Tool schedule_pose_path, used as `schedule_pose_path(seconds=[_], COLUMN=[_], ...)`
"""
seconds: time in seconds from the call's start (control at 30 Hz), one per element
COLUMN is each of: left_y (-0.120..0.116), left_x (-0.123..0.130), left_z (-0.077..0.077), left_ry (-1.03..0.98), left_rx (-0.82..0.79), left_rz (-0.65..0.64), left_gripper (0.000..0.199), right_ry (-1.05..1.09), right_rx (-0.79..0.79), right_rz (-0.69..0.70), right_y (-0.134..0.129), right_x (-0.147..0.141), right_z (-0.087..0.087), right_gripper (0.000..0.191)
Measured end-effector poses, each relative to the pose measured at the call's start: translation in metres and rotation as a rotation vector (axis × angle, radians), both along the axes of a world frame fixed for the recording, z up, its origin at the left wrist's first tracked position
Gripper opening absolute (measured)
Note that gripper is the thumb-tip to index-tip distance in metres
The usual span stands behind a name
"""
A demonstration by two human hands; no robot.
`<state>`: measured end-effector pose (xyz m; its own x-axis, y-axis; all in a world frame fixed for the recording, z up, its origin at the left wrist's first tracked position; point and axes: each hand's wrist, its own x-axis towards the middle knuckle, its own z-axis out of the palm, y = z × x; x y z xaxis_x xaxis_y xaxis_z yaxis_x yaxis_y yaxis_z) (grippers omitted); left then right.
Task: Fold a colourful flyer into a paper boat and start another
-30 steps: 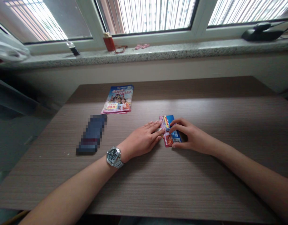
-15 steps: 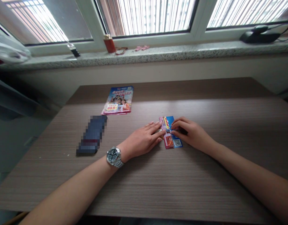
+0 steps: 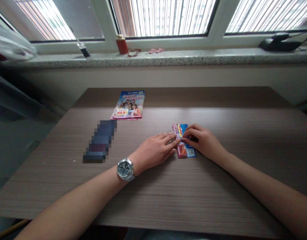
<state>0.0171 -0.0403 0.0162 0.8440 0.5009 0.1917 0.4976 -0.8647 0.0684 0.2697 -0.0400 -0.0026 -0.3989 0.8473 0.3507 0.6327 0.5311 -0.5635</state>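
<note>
A small folded leaflet (image 3: 182,150), pink, blue and red with a QR code, lies on the brown wooden table (image 3: 153,190). My left hand (image 3: 157,149), with a metal watch at the wrist, lies flat with its fingers stretched over the leaflet's left part. From the right, my right hand (image 3: 202,138) reaches over the leaflet, thumb and index fingertip pinched together at its middle. Whatever lies between those fingertips is too small to make out. Part of the leaflet's left side is hidden under my left fingers.
A stack of flyers (image 3: 130,105) lies at the back left, with a blurred dark phone-like object (image 3: 100,141) in front of it. On the windowsill (image 3: 193,59) are a red lighter-like item (image 3: 122,45), pink clips and a black device (image 3: 279,43).
My right thumb and index finger have closed together and shifted slightly toward my left fingertips. The whole view has shifted a little; the flyers and dark object lie as before.
</note>
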Motion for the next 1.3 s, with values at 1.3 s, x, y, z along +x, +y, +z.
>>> schedule_pose_path(seconds=[1.3], left_y=[-0.003], left_x=[-0.003], left_z=[0.004], left_ry=[-0.037], left_rx=[-0.041], left_rz=[-0.013], left_gripper=[0.04], right_ry=[-0.185], right_rx=[0.066], right_rz=[-0.202], right_y=[0.056], right_x=[-0.015], right_z=[0.003], right_gripper=[0.011])
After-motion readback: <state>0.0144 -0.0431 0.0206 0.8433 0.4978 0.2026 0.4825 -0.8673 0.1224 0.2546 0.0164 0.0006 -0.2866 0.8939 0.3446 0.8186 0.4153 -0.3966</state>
